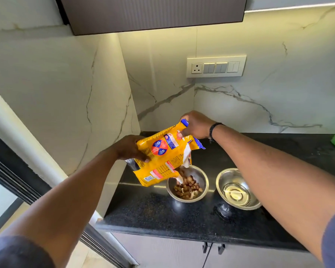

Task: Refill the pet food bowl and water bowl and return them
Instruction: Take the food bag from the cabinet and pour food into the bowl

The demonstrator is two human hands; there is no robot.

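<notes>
My left hand grips the side of the yellow bag and my right hand pinches its top corner at 1 o'clock, tilting the torn mouth over the food bowl on the black counter. Brown kibble lies in that bowl. The water bowl sits just beside it at 3 o'clock, holding clear liquid.
</notes>
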